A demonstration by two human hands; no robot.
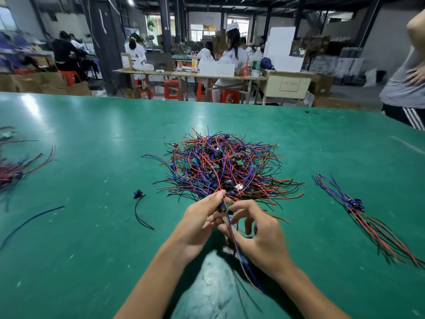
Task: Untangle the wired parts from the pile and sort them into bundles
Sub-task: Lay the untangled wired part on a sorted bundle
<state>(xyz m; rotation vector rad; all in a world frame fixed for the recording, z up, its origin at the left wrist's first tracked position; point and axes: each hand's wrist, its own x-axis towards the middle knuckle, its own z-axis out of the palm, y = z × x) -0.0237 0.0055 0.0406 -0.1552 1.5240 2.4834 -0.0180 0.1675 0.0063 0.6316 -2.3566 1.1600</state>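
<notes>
Two hands work just in front of the tangle. The left hand (200, 224) pinches a small dark component and its leads between thumb and forefinger at the near edge of the pile. The right hand (259, 236) has its fingers loosely curled and spread, with a blue wire (234, 238) running across its palm and down toward the wrist. Whether those fingers actually clamp the wire I cannot tell.

Risks, as I judge them: the held part's leads run up into the pile (220, 166), so a sharp pull could drag neighbouring parts along, tighten a knot, or strain a solder joint where wire meets board. Pulling toward the body could also smear the pile across the green table (92, 226) and mix it with what is already sorted.

Left of the hands lie a loose blue-bodied part with a black lead (139, 203) and, further left, a stray dark wire (30, 223). To the right, a sorted bundle (365, 215) lies well apart from the pile, its wires fanned out. At the far left edge, another group of wired parts (13, 171) is blurred.

No bin, tray or box stands on this table; the bundles lie straight on its surface. Beyond it, cardboard cartons (46, 85) sit on the floor, contents hidden.
</notes>
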